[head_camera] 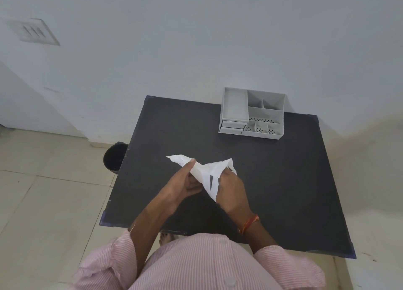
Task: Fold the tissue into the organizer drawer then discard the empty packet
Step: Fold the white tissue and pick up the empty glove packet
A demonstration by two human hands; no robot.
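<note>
A white, torn and crumpled tissue (pixel 205 172) is held above the middle of the black table (pixel 283 180). My left hand (pixel 185 182) pinches its left part with the thumb on top. Its right edge is gripped by my right hand (pixel 231 191). The grey organizer (pixel 253 113) stands at the table's far right corner, with two small drawers (pixel 233 126) at its front left, both pushed in. No packet can be made out apart from the white sheet in my hands.
A black bin (pixel 114 156) stands on the tiled floor just left of the table. A white wall runs behind the table. My pink striped shirt fills the bottom of the view.
</note>
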